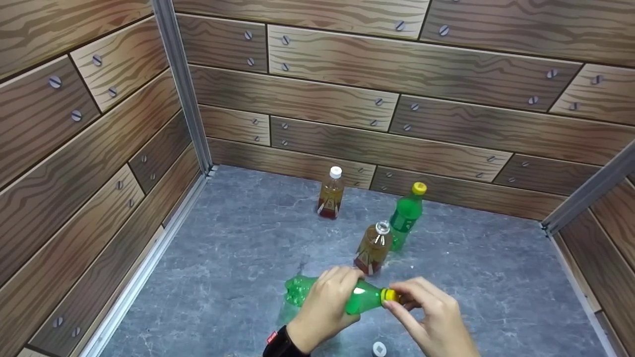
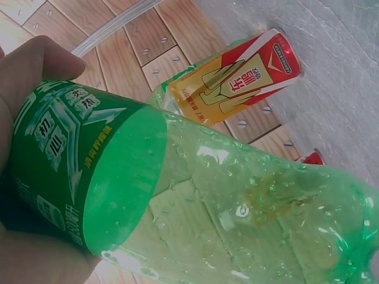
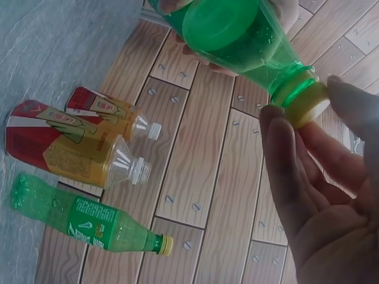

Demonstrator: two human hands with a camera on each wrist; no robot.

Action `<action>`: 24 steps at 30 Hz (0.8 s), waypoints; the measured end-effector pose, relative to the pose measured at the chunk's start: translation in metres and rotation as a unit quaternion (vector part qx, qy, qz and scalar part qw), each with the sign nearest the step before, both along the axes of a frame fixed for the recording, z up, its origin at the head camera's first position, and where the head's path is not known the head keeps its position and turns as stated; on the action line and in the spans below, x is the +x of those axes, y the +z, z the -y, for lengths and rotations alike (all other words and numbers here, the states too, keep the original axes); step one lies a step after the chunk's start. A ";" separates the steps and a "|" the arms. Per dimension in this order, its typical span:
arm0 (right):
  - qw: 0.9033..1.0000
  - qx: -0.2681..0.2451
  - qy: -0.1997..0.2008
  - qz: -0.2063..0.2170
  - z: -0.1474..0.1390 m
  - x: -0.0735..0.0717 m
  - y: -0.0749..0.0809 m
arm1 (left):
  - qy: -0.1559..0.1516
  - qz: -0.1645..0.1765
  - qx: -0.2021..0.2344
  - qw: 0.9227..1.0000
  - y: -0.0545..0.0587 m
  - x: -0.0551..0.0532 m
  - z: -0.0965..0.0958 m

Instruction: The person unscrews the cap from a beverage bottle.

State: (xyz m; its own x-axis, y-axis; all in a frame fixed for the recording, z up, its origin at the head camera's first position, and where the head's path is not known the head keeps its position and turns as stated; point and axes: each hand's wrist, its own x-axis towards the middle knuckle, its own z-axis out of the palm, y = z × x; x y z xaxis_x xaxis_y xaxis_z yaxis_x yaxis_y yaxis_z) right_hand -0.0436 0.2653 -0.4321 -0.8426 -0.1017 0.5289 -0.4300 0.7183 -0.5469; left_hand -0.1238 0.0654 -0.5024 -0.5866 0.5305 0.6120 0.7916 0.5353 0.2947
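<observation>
My left hand [image 1: 330,300] grips a green plastic bottle [image 1: 364,296] round its labelled middle, holding it tilted sideways above the table. In the left wrist view the bottle's clear green base half [image 2: 237,201] shows drops inside. The fingertips and thumb of my right hand [image 1: 431,312] pinch the yellow cap [image 3: 307,105] at the bottle's neck. Just beyond the left hand stands an uncapped tea-coloured bottle [image 1: 373,250] with a red and yellow label. A loose white cap [image 1: 379,348] lies on the table near the right hand.
A second green bottle [image 1: 406,218] with a yellow cap stands behind the uncapped one. Farther back is a white-capped tea-coloured bottle [image 1: 331,196]. Wood-patterned walls [image 1: 317,89] enclose the grey marbled tabletop [image 1: 238,248] at the back and both sides.
</observation>
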 end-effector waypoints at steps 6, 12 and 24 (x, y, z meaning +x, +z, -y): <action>0.999 0.008 0.039 -0.029 -0.002 -0.002 -0.003 | -0.004 0.016 0.002 1.000 -0.001 0.000 0.001; 0.993 0.028 0.078 -0.086 -0.007 -0.005 -0.008 | -0.002 0.014 0.002 1.000 -0.001 0.000 0.002; 0.998 0.047 0.003 -0.041 -0.004 -0.001 -0.003 | -0.003 0.031 0.001 1.000 -0.001 0.000 0.001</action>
State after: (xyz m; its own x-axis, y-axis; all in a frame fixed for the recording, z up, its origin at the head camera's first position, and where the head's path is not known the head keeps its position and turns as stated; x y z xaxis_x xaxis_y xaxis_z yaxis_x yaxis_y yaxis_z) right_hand -0.0447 0.2697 -0.4348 -0.7958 -0.1592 0.5843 -0.4755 0.7617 -0.4401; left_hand -0.1235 0.0642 -0.5037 -0.6197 0.5335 0.5757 0.7754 0.5296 0.3439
